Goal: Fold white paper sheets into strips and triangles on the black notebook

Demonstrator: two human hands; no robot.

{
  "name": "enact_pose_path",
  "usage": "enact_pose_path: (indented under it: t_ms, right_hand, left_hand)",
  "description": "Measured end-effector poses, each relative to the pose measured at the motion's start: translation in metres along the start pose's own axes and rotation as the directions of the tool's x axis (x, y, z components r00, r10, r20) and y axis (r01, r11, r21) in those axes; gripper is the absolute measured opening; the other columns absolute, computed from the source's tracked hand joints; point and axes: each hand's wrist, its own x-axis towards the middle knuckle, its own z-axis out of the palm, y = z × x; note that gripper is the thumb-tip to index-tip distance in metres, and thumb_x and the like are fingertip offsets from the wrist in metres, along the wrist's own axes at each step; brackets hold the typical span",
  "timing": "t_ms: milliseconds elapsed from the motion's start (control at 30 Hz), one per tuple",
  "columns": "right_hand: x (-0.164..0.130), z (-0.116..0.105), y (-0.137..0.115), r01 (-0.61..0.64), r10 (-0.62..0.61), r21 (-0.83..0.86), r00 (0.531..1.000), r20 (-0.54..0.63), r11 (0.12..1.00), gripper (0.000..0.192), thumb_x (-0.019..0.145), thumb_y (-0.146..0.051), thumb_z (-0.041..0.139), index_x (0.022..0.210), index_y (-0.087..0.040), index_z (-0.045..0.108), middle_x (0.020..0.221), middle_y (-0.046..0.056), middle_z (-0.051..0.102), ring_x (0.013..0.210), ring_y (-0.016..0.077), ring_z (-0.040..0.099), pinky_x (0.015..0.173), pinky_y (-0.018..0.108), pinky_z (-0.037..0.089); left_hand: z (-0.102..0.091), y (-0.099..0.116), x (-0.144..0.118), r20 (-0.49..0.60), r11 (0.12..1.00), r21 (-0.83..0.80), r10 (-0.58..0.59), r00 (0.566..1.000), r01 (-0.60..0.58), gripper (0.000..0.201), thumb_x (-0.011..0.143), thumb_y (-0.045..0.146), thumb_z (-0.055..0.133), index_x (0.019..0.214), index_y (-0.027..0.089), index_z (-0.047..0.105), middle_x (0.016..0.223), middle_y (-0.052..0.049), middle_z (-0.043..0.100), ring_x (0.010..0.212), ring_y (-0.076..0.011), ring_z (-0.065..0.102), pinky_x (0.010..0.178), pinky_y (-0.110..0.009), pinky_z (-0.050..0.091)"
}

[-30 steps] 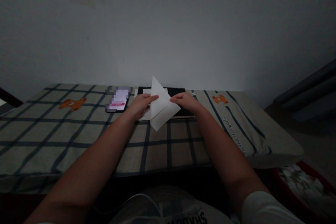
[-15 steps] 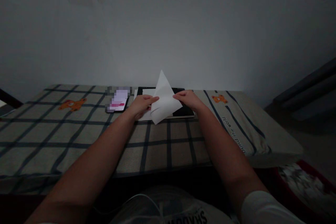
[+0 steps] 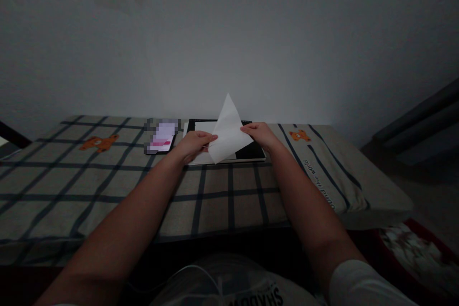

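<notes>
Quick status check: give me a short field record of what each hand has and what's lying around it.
left hand: pinches the left edge of the white paper
right hand: pinches the paper's right edge
paper: lifted, one corner pointing up
under paper: dark flat board with another white sheet
left of hands: phone, screen lit
surface: checked cloth with bear prints

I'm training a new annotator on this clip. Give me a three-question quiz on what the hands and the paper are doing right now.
1. True or false: both hands grip the white paper.
2. What lies left of the left hand? A) phone B) cup C) scissors
3. The paper is held above a dark ____.

Key:
1. True; the right hand pinches its right edge.
2. A, the phone.
3. The dark board on the checked cloth.
</notes>
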Motion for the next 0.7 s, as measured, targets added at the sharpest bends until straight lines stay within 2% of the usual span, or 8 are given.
enact_pose_path:
  t_ms: [67, 167, 267, 400, 533, 700]
  right_hand:
    - [0.0, -0.0001, 0.0001, -0.011, 0.011, 0.004, 1.0, -0.006, 1.0, 0.024, 0.07, -0.033, 0.069, 0.081, -0.012, 0.074, 0.079, 0.007, 0.071, 0.065, 0.0129, 0.055, 0.062, 0.027, 0.04]
    - [0.0001, -0.002, -0.0002, -0.034, 0.035, 0.041, 0.999, -0.038, 0.999, 0.025, 0.07, -0.033, 0.069, 0.082, -0.011, 0.073, 0.077, 0.007, 0.07, 0.063, 0.0123, 0.054, 0.06, 0.026, 0.04]
    - [0.0001, -0.0047, -0.0006, -0.051, 0.056, 0.092, 0.997, -0.055, 0.994, 0.023, 0.07, -0.032, 0.07, 0.081, -0.011, 0.072, 0.075, 0.007, 0.069, 0.061, 0.0118, 0.053, 0.059, 0.027, 0.039]
    - [0.0003, -0.0069, 0.0001, -0.043, 0.046, 0.075, 0.998, -0.046, 0.996, 0.021, 0.07, -0.031, 0.07, 0.079, -0.012, 0.073, 0.076, 0.008, 0.069, 0.063, 0.0127, 0.054, 0.062, 0.029, 0.04]
    - [0.0002, -0.0062, 0.0012, -0.036, 0.036, 0.068, 0.999, 0.009, 0.997, 0.024, 0.069, -0.034, 0.071, 0.08, -0.013, 0.074, 0.077, 0.008, 0.07, 0.064, 0.0135, 0.055, 0.062, 0.029, 0.041]
    - [-0.0029, 0.0019, -0.0008, 0.002, -0.001, -0.009, 0.993, 0.12, 1.0, 0.026, 0.068, -0.036, 0.071, 0.08, -0.013, 0.074, 0.08, 0.007, 0.071, 0.067, 0.0138, 0.057, 0.064, 0.028, 0.043]
  left_hand:
    - [0.0, 0.0009, -0.0003, 0.006, 1.0, 0.001, -0.009, 1.0, 0.009, 0.022, 0.065, 0.033, 0.079, 0.073, 0.014, 0.073, 0.078, -0.009, 0.071, 0.067, -0.0141, 0.061, 0.058, -0.024, 0.049]
    - [-0.0009, 0.0009, -0.0001, 0.072, 0.999, 0.016, -0.044, 0.996, 0.042, 0.026, 0.063, 0.035, 0.08, 0.075, 0.013, 0.073, 0.084, -0.011, 0.072, 0.072, -0.0166, 0.063, 0.063, -0.027, 0.052]
    - [-0.0017, -0.0012, 0.0009, 0.076, 0.999, 0.028, -0.048, 0.996, 0.046, 0.024, 0.061, 0.031, 0.082, 0.071, 0.013, 0.072, 0.075, -0.01, 0.071, 0.063, -0.0138, 0.061, 0.063, -0.027, 0.053]
    - [-0.0027, -0.0025, 0.0014, 0.058, 0.998, 0.046, -0.045, 0.997, 0.042, 0.018, 0.062, 0.028, 0.081, 0.068, 0.015, 0.071, 0.068, -0.007, 0.069, 0.056, -0.0113, 0.057, 0.059, -0.027, 0.052]
    - [-0.0025, 0.001, -0.0005, 0.111, 0.997, 0.06, -0.058, 0.992, 0.052, 0.026, 0.061, 0.035, 0.081, 0.073, 0.014, 0.072, 0.079, -0.01, 0.072, 0.069, -0.0167, 0.063, 0.064, -0.029, 0.053]
    - [0.0005, 0.0028, -0.0014, 0.06, 1.0, 0.019, -0.001, 0.998, 0.0, 0.036, 0.066, 0.046, 0.077, 0.083, 0.015, 0.073, 0.09, -0.011, 0.072, 0.076, -0.018, 0.063, 0.064, -0.028, 0.048]
